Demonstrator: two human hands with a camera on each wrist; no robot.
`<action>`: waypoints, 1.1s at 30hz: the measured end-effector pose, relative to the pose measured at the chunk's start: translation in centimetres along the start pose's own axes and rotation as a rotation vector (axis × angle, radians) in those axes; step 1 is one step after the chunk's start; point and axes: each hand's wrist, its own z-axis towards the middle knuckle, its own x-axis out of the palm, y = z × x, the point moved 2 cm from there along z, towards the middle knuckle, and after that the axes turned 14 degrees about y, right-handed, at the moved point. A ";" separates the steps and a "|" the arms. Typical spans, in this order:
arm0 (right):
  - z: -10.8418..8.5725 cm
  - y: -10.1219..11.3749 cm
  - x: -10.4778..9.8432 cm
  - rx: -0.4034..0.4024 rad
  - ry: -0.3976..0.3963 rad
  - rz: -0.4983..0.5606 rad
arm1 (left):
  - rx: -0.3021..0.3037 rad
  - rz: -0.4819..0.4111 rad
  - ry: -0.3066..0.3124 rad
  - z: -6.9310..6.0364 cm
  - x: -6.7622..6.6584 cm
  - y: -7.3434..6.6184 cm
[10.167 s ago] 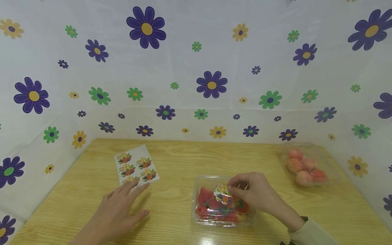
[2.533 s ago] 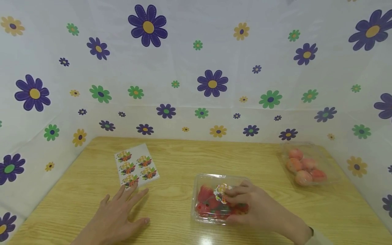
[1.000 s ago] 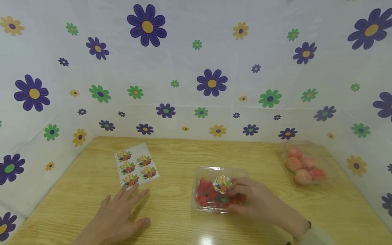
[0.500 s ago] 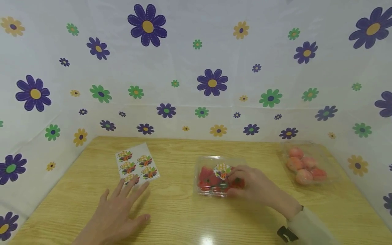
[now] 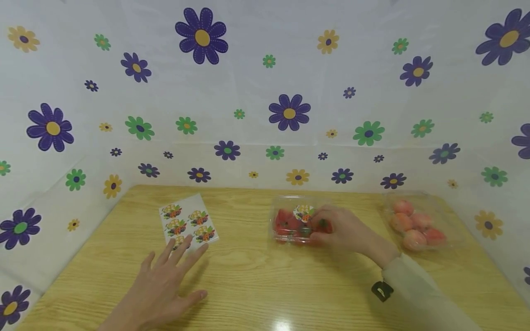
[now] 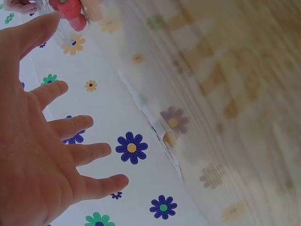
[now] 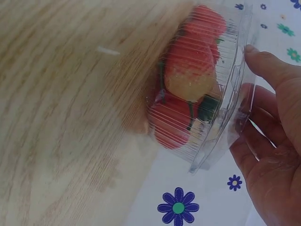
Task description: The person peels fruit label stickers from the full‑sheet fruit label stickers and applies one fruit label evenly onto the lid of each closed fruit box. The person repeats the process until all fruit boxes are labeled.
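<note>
My right hand [image 5: 341, 230] grips the right side of a clear plastic clamshell box [image 5: 290, 240] of strawberries [image 5: 285, 221]. In the right wrist view, the thumb presses one side of the box [image 7: 225, 110] and the fingers lie along its lid. A round fruit sticker [image 5: 303, 213] sits on the lid, its right edge close to my fingertips. My left hand [image 5: 163, 285] is spread with nothing in it. Its fingertips lie over the near edge of a white sheet of fruit stickers [image 5: 192, 202]; whether they touch it I cannot tell.
Another clear plastic box [image 5: 445, 220] with several peach-like fruits [image 5: 407, 225] stands at the back right of the wooden table [image 5: 248, 285]. A white cloth [image 5: 248, 82] printed with flowers hangs behind and at both sides.
My right hand has slid the strawberry box away from me, toward the table's back edge. Much earlier, its fingers held the sticker's edge at the lid. My left hand has hardly moved.
</note>
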 end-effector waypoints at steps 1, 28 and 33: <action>0.1 -0.2 0.0 0.002 -0.002 0.000 | 0.004 -0.001 -0.004 0.0 0.0 0.0; 2.5 -2.9 -0.2 0.023 -0.032 0.049 | 0.003 -0.032 0.005 0.1 0.4 -0.1; 2.7 -3.1 -0.4 0.038 -0.024 0.059 | 0.006 -0.022 0.002 0.2 0.4 -0.1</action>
